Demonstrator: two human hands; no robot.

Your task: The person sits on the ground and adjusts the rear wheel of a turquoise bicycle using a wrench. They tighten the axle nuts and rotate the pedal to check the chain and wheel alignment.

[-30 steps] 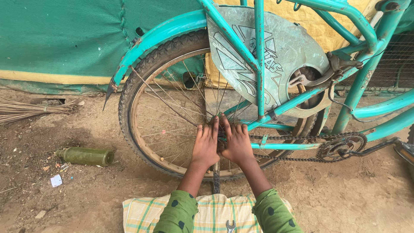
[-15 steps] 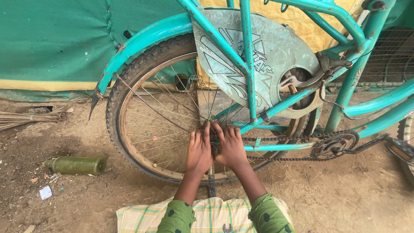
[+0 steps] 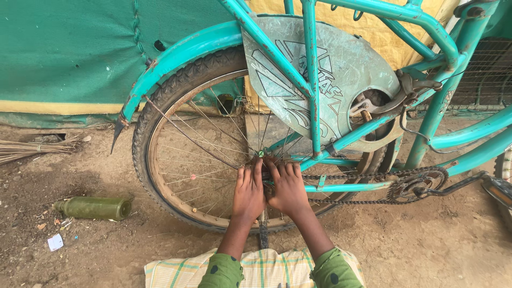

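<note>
A teal bicycle stands on bare dirt with its rear wheel (image 3: 160, 160) in front of me. My left hand (image 3: 248, 193) and my right hand (image 3: 288, 188) lie side by side over the wheel's hub, fingers pointing up into the spokes. The hub itself is hidden under them, and I cannot see whether they grip anything there. The chain (image 3: 346, 176) runs right from the hub to the chainring (image 3: 415, 185). A teal mudguard (image 3: 176, 56) arches over the tyre, and a grey-green chain cover (image 3: 341, 74) sits above the chain.
A green glass bottle (image 3: 95, 208) lies on the dirt left of the wheel. A straw broom (image 3: 32, 149) rests at the far left. A green tarpaulin (image 3: 64, 53) hangs behind. A checked cloth (image 3: 170, 269) covers my lap. A pedal crank (image 3: 464, 184) sticks out right.
The view has drifted so the wheel and hands sit further right. Both hands stay pressed at the hub with only slight finger shifts.
</note>
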